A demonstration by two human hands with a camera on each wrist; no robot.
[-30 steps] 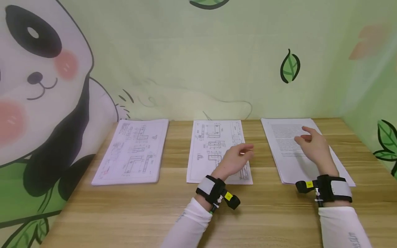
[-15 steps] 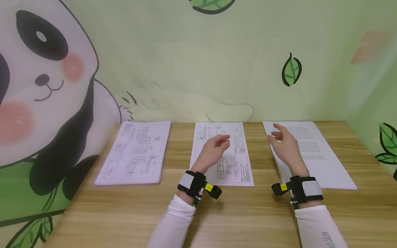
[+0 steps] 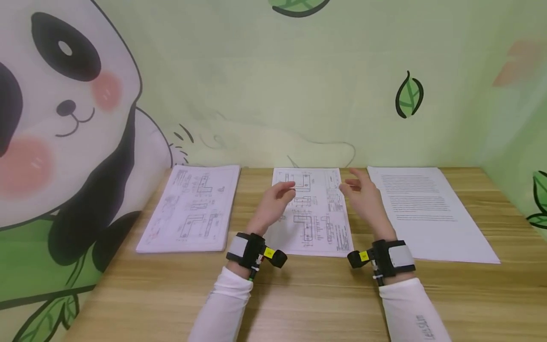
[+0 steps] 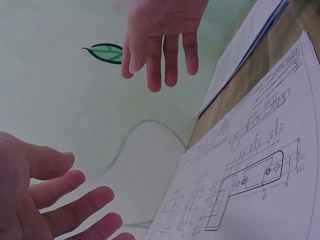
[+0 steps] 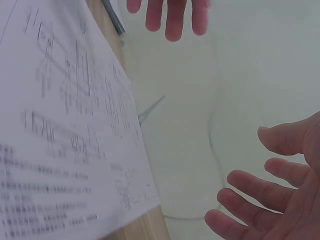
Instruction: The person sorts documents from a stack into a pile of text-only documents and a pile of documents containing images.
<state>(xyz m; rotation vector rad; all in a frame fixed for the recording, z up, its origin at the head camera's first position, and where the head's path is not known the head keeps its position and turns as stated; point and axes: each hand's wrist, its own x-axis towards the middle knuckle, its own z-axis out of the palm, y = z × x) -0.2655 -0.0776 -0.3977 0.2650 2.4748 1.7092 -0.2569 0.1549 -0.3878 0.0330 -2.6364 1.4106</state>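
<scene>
In the head view a middle stack of paper, its top sheet printed with a technical drawing of L-shaped parts, lies between my two hands. My left hand is over its left side, fingers relaxed and holding nothing. Over its right edge hovers my right hand, also empty, fingers loosely extended. The left wrist view shows the left hand with fingers spread, facing the other hand across the drawing. In the right wrist view the right hand has its thumb and fingers apart, beside the sheet.
To the left lies a thicker stack of drawings. On the right is a stack of paper with lines of text. All three rest on a wooden table, against a green wall cloth with a panda and leaves.
Both hands have moved left. The right hand has left the text stack for the right edge of the middle drawing; the left hand has shifted to that drawing's left side.
</scene>
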